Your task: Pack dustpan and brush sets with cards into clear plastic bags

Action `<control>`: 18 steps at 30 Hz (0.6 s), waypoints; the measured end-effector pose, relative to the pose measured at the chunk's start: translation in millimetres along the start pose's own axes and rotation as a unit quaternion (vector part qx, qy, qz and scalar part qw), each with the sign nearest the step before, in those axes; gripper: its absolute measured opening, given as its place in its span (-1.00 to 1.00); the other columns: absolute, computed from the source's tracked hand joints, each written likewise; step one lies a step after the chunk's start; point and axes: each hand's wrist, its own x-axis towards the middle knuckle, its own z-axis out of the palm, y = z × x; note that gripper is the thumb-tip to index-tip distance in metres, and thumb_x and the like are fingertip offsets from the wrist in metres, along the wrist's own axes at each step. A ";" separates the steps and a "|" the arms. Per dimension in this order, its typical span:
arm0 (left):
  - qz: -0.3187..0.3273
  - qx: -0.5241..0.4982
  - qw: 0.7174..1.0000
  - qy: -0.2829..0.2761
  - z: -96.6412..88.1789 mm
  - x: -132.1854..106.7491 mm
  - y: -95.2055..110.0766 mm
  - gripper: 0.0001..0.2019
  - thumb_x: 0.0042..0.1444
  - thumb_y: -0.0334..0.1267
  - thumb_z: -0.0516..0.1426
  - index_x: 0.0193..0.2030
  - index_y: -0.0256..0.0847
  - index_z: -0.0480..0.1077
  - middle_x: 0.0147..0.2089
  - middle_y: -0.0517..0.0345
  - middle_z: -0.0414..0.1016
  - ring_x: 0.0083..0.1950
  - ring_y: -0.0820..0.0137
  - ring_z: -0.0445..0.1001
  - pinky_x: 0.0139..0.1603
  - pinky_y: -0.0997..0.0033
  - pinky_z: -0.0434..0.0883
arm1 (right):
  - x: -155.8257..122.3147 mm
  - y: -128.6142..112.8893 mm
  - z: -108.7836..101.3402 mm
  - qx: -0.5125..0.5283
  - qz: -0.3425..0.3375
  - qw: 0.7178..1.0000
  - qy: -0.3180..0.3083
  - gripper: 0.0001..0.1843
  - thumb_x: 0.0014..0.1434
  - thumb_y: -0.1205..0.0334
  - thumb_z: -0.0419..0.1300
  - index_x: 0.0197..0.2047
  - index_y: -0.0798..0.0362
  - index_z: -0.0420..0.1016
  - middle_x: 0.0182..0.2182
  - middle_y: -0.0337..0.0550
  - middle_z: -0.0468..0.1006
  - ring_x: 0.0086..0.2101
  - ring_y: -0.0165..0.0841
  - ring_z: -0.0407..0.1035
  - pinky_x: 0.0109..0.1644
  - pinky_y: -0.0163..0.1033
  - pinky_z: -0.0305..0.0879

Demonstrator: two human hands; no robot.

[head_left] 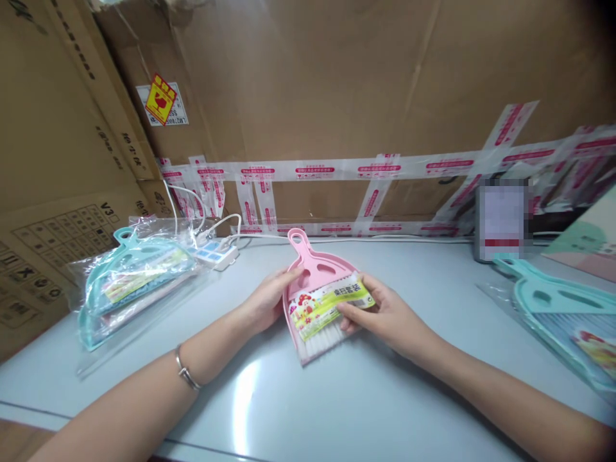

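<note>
A pink dustpan (320, 263) is held at the middle of the table, its looped handle pointing away from me. My left hand (272, 298) grips its left edge, with the thumb over the top near a hole. A printed label card (327, 305) with a mushroom picture lies across the pan. Below the card, white brush bristles (320, 343) show; the rest of the brush is hidden. My right hand (373, 308) pinches the card's right end, its thumb on top and fingers underneath. Whether those fingers also touch the brush cannot be seen.
A bagged turquoise dustpan set (128, 282) lies at the left, beside a white power strip (216, 253) with cables. Another turquoise dustpan (563, 301) is at the right, below an upright device with a blurred screen (503, 215). Large cardboard boxes (312, 83) wall off the table's back.
</note>
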 end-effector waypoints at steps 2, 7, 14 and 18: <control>0.019 0.011 1.000 -0.018 1.2 -1.7 -0.2 -0.62 -0.03 -0.11 0.24 -0.13 -0.30 0.38 -0.24 -0.01 0.55 -0.27 0.32 0.52 -0.17 0.34 0.40 | 1.9 4.0 1.2 -0.001 0.012 1.000 -0.007 -0.60 -0.03 0.06 0.25 -0.19 0.05 0.24 -0.46 -0.31 0.46 -0.50 -0.44 0.40 -0.36 -0.23 0.42; 0.060 0.086 0.992 -0.072 1.1 -6.3 0.9 -0.50 -0.13 -0.21 0.30 -0.01 -0.24 0.31 -0.09 0.00 0.51 -0.15 0.27 0.50 -0.08 0.29 0.38 | 3.1 5.0 1.0 -0.007 0.017 1.000 0.000 -0.56 -0.03 0.09 0.25 -0.11 0.04 0.23 -0.48 -0.34 0.43 -0.54 -0.44 0.37 -0.40 -0.25 0.40; 0.077 0.151 0.985 -0.032 -2.4 -8.8 1.7 -0.38 -0.19 -0.35 0.30 0.08 -0.21 0.24 0.03 -0.03 0.44 -0.06 0.24 0.47 -0.04 0.26 0.38 | 3.1 4.7 -2.7 -0.006 0.005 1.000 0.010 -0.59 0.01 -0.07 0.21 -0.21 0.06 0.30 -0.56 -0.31 0.44 -0.55 -0.44 0.37 -0.43 -0.29 0.37; 0.101 0.145 0.984 -0.021 -3.2 -7.2 1.2 -0.41 -0.15 -0.36 0.28 0.08 -0.22 0.22 0.02 -0.04 0.44 -0.07 0.25 0.47 -0.05 0.25 0.38 | 6.5 6.3 -7.0 -0.013 0.019 0.998 0.055 -0.58 0.00 -0.10 0.20 -0.24 0.07 0.32 -0.67 -0.31 0.43 -0.65 -0.46 0.31 -0.54 -0.35 0.31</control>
